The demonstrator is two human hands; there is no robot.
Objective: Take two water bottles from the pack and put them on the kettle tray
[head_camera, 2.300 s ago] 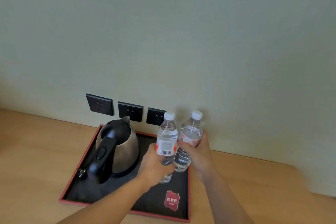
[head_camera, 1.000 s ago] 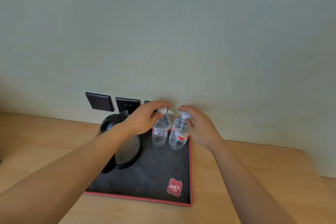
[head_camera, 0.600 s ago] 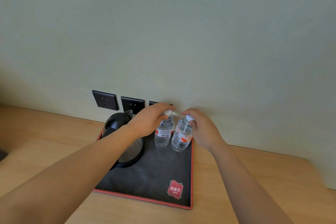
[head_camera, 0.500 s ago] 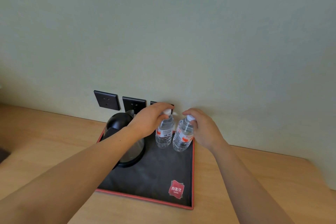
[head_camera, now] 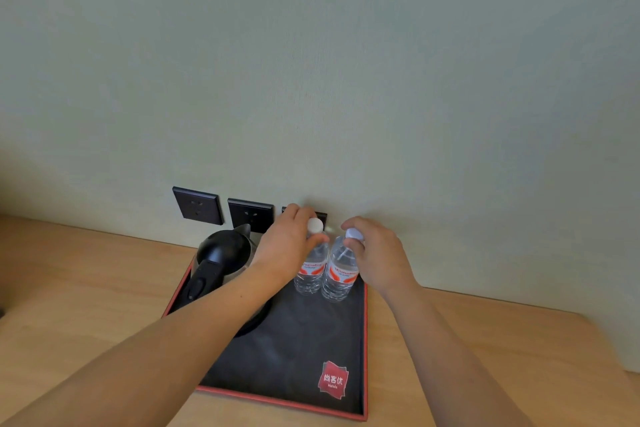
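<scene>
Two clear water bottles with white caps and red-and-white labels stand upright side by side at the far right corner of the black, red-rimmed kettle tray [head_camera: 365, 340]. My left hand [head_camera: 287, 246] grips the neck of the left bottle [head_camera: 310, 272]. My right hand [head_camera: 377, 253] holds the neck of the right bottle [head_camera: 339, 276] just below its cap. The pack is out of view.
A steel kettle with a black lid and handle [head_camera: 221, 260] stands on the tray's left half, partly behind my left forearm. Three dark wall sockets [head_camera: 197, 205] sit just behind the tray. The tray lies on a light wooden counter [head_camera: 86, 288] against a pale wall.
Both bottles went from being carried above the tray to standing at its far right corner. My hands moved from the bottle bodies up to the necks and have stayed there over the last half second.
</scene>
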